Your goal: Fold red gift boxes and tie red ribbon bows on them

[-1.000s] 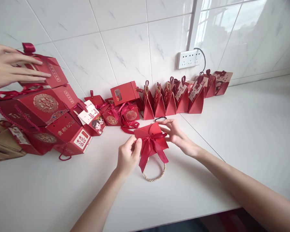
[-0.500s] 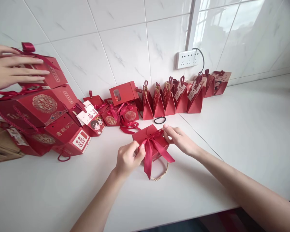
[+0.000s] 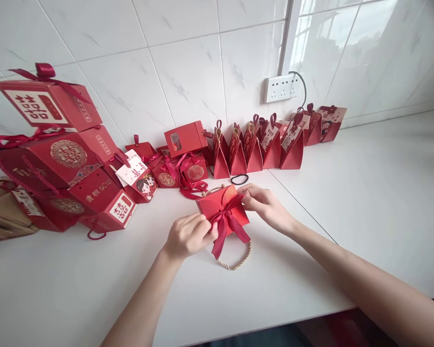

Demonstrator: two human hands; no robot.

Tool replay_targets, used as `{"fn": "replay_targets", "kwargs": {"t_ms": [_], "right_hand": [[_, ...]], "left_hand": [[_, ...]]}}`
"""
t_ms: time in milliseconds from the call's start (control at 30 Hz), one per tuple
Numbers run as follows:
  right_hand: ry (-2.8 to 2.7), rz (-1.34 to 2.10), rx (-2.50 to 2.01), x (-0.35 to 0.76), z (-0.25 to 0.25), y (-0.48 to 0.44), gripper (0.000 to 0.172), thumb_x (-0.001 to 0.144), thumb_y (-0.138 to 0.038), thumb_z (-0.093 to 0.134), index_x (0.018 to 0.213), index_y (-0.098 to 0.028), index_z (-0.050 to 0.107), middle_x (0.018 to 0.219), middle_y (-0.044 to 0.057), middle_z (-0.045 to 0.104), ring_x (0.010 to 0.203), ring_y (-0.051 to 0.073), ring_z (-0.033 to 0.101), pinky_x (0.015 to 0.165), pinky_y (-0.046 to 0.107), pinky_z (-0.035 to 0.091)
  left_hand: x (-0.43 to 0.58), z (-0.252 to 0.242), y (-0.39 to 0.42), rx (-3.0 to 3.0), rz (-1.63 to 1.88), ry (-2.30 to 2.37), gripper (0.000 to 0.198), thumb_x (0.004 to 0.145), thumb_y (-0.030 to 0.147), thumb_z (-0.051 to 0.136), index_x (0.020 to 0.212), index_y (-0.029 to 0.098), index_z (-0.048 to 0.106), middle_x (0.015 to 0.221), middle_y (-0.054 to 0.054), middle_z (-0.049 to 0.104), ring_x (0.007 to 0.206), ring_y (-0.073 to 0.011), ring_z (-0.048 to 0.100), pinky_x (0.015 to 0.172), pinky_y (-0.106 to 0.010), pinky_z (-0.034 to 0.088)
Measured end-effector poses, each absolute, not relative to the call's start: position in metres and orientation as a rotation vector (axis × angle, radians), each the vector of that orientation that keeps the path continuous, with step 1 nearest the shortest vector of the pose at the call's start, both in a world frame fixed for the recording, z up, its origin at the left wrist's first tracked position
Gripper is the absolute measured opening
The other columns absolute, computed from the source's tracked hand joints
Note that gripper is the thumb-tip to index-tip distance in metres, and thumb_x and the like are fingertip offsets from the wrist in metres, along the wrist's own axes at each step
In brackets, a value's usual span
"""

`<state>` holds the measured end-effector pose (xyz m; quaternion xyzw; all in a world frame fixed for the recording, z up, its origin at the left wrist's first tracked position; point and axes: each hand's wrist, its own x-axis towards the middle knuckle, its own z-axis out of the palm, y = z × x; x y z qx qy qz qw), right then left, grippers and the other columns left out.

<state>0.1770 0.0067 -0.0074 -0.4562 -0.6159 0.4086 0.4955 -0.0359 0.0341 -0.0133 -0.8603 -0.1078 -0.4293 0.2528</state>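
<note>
A small red gift box (image 3: 210, 199) with a folded, curved-edge top sits tilted on the counter in front of me. Across its top is a dark red satin ribbon (image 3: 222, 234) tied in a bow, its two tails hanging toward me. My left hand (image 3: 192, 235) is closed at the bow's left side, pinching the ribbon between thumb and fingers. At the opposite side, my right hand (image 3: 263, 203) pinches the bow's right loop, close to the box's corner. A twisted cream rope handle (image 3: 237, 266) loops out onto the counter below the box. The fingertips partly hide both loops.
To the left rises a stack of red gift boxes (image 3: 72, 156) beside a brown paper bag (image 3: 3, 217). Several ribboned boxes (image 3: 166, 177) and upright triangular boxes (image 3: 253, 156) line the tiled wall. A black elastic band (image 3: 239, 180) lies behind my box, below a wall socket (image 3: 282, 89).
Another person's hand has left the stack on the left. The box between my hands has tipped, showing more of its top and a rope handle behind. My left hand has moved slightly left.
</note>
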Motion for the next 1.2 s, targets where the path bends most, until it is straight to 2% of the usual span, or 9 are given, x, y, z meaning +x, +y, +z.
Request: {"fn": "replay_targets", "kwargs": {"t_ms": [233,400,500,667,867,967,1200], "right_hand": [[-1.523,1.09,-1.016,0.1788,-0.0117,0.0068,0.049,0.082,-0.066,0.046,0.07,-0.019,0.054,0.103,0.008,0.052,0.102,0.025,0.052,0.086,0.041,0.048],[-1.502,1.023,-1.142,0.1752,-0.0106,0.0081,0.035,0.079,-0.051,0.06,0.069,-0.018,0.056,0.107,0.009,0.053,0.102,0.025,0.052,0.081,0.037,0.049],[-1.454,1.105,-1.074,0.1763,-0.0096,0.0089,0.03,0.079,-0.047,0.06,0.073,-0.018,0.056,0.108,0.008,0.056,0.099,0.022,0.055,0.086,0.039,0.048],[-1.442,1.155,-1.079,0.1776,-0.0092,0.0079,0.044,0.084,-0.059,0.052,0.08,-0.017,0.064,0.108,0.008,0.057,0.096,0.022,0.058,0.089,0.04,0.049],[-1.513,1.003,-1.135,0.1751,-0.0119,0.0083,0.034,0.081,-0.051,0.059,0.069,-0.019,0.056,0.107,0.009,0.054,0.1,0.023,0.055,0.084,0.036,0.05],[-1.557,0.957,-1.101,0.1757,-0.0139,0.0093,0.031,0.083,-0.048,0.056,0.07,-0.02,0.054,0.104,0.008,0.053,0.101,0.022,0.053,0.084,0.036,0.052],[-1.67,0.854,-1.073,0.1764,-0.0165,0.0096,0.026,0.086,-0.045,0.053,0.076,-0.021,0.053,0.1,0.008,0.05,0.09,0.02,0.055,0.081,0.038,0.056]], "left_hand": [[-0.0352,-0.0149,0.0339,-2.401,-1.155,-0.28,0.033,0.073,0.003,0.056,0.06,0.023,0.033,0.048,0.009,0.033,0.042,-0.009,0.033,0.043,-0.024,0.027],[-0.0353,-0.0179,0.0353,-2.456,-1.25,-0.384,0.032,0.075,0.004,0.054,0.061,0.023,0.032,0.047,0.009,0.035,0.041,-0.0087,0.033,0.042,-0.023,0.029],[-0.0364,-0.0182,0.0361,-2.483,-1.331,-0.463,0.03,0.077,0.005,0.051,0.061,0.023,0.033,0.046,0.009,0.037,0.041,-0.0079,0.034,0.042,-0.021,0.03],[-0.0369,-0.0184,0.0359,-2.535,-1.384,-0.499,0.03,0.076,0.007,0.051,0.059,0.022,0.033,0.044,0.008,0.038,0.039,-0.0076,0.035,0.042,-0.021,0.031],[-0.0367,-0.0185,0.0349,-2.584,-1.461,-0.633,0.028,0.077,0.012,0.052,0.057,0.022,0.034,0.044,0.008,0.04,0.039,-0.0071,0.036,0.041,-0.019,0.032],[-0.0372,-0.018,0.0338,-2.622,-1.494,-0.793,0.029,0.08,0.016,0.049,0.056,0.021,0.034,0.043,0.007,0.038,0.038,-0.0066,0.035,0.041,-0.018,0.033],[-0.0343,-0.0196,0.0316,-2.607,-1.543,-1.136,0.036,0.086,0.025,0.05,0.057,0.021,0.027,0.043,0.009,0.026,0.036,-0.0049,0.027,0.037,-0.017,0.025]]}}
